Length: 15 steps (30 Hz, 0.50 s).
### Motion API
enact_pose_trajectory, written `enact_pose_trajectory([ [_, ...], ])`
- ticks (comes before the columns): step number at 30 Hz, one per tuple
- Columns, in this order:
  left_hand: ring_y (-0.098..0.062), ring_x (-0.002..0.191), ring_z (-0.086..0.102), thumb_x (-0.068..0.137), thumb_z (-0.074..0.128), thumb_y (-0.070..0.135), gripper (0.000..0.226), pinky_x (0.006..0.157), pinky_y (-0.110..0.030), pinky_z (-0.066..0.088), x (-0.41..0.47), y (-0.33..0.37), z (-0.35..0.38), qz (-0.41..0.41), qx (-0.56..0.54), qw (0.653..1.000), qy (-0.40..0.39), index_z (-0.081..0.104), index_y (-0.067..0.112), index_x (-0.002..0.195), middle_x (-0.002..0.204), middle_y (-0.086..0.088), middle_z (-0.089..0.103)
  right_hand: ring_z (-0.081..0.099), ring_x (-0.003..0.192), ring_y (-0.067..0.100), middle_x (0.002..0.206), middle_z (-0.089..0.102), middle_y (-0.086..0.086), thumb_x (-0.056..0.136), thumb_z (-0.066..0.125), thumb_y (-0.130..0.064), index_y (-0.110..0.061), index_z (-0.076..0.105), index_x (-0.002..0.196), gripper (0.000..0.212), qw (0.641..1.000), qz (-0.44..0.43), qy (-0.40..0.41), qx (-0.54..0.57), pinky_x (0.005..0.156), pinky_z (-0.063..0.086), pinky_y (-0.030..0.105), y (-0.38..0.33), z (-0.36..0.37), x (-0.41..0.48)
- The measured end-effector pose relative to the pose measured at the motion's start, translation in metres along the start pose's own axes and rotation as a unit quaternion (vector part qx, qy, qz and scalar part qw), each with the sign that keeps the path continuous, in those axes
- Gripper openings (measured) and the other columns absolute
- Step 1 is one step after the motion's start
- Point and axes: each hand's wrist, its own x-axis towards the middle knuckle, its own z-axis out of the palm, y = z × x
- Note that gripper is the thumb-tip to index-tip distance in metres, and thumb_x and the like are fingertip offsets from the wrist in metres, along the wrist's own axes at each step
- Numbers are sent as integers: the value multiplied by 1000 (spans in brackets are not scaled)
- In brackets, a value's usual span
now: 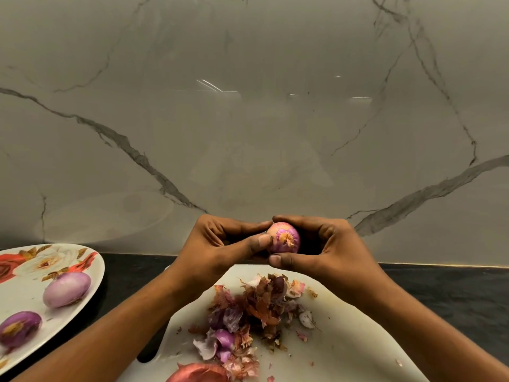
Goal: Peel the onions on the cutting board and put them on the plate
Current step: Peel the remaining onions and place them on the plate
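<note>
Head cam is all I've got from here. Both hands are up over the far edge of the board (344, 340), clamped on one onion (283, 237): left hand (220, 244) with thumb on its side, right hand (325, 244) wrapped over the top with thumb under. The root end faces the camera, I'd guess so the thumbs can pick off the last skin, and holding it over the board lets scraps land on the peel pile (248, 312). Two peeled onions (67, 289) sit on the plate (16, 293) to the left, close enough for an easy drop-off. One unpeeled onion (198, 373) waits at the board's near edge. No labels or text anywhere, just a flower print on the plate.
</note>
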Motion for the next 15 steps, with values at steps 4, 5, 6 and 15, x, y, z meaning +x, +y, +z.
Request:
enact_pose_trajectory([
  [4,-18,100,79,91,75,13,26,83,-35,66,-1,-5,1,99,181,978,25,79,7,116,108,-2,82,76,100,7,108,79,-9,67,95,-26,-25,74,126,62,998,2,20,-52,85,64,27,2,3,-1],
  [5,-15,98,79,91,76,13,24,82,-33,65,-1,-6,1,125,222,966,30,80,8,115,106,2,82,75,99,5,108,78,-10,67,95,-29,-24,73,128,64,997,-1,25,-77,85,63,24,2,4,-2],
  [6,-13,97,79,91,78,13,24,81,-32,65,-1,-6,0,141,242,959,34,80,9,114,105,3,82,75,99,3,108,77,-11,68,95,-30,-24,72,129,66,995,-5,28,-97,85,62,22,2,4,-2],
  [15,-21,94,80,80,86,19,33,80,-41,67,0,-7,1,106,174,979,31,81,6,110,102,-2,82,73,98,-1,111,75,-16,73,93,-35,-26,70,132,64,987,-32,35,-154,83,62,19,-3,6,-4],
])
